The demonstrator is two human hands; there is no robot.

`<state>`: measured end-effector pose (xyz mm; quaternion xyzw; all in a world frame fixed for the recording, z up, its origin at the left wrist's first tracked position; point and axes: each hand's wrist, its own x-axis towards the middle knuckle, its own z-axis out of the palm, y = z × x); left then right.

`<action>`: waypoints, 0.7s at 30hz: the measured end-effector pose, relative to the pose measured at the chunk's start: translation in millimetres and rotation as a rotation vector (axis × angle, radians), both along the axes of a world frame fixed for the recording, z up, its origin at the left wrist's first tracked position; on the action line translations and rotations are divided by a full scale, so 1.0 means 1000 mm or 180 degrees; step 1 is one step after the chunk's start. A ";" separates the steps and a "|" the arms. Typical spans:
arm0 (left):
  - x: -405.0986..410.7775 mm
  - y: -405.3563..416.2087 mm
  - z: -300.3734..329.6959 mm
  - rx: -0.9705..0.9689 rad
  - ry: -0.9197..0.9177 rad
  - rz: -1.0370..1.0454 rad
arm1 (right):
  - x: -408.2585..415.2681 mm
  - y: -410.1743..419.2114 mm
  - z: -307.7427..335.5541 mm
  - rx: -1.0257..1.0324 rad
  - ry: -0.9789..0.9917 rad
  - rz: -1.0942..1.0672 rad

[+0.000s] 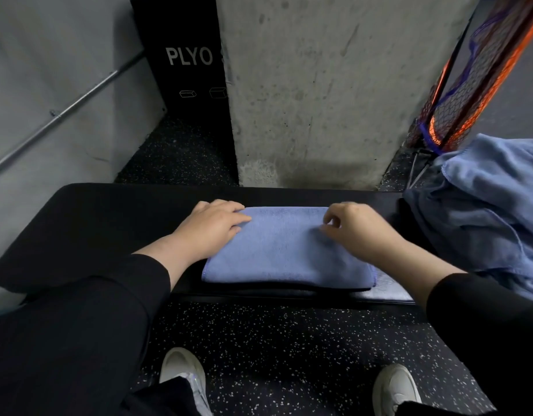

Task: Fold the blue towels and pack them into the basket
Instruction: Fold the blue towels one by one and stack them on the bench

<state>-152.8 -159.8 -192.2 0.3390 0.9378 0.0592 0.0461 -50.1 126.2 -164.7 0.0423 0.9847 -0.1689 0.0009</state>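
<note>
A: Setting?
B: Gym. Speckled black rubber floor (259, 340), black padded bench (94, 223), black box (184, 61) lettered "PLYO".
A: Other evidence?
B: Bare concrete pillar (334, 85), metal rail (64, 115) on the grey wall, orange netting (475, 85) at the right.

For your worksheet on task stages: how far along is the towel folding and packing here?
Done: one folded blue towel lies on the black bench. In hand: the left hand presses it flat while the right hand pinches its right side. Left: a heap of unfolded blue towels waits at right. No basket is clearly visible, so packing remains.
</note>
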 end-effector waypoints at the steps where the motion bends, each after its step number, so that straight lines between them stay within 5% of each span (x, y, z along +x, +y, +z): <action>1: 0.001 0.000 -0.001 -0.0036 -0.0013 -0.0006 | 0.002 -0.008 -0.002 0.0006 -0.0146 0.0040; 5: 0.000 0.001 0.000 -0.0105 -0.0008 0.0098 | 0.005 -0.033 -0.010 0.0464 -0.0675 0.0121; 15: 0.010 -0.019 0.004 -0.0034 -0.0069 0.0114 | -0.030 -0.060 -0.022 0.0924 -0.0574 -0.0286; 21: 0.016 -0.033 0.007 0.0083 -0.0614 -0.0331 | -0.057 -0.065 -0.029 0.0407 -0.0547 0.0175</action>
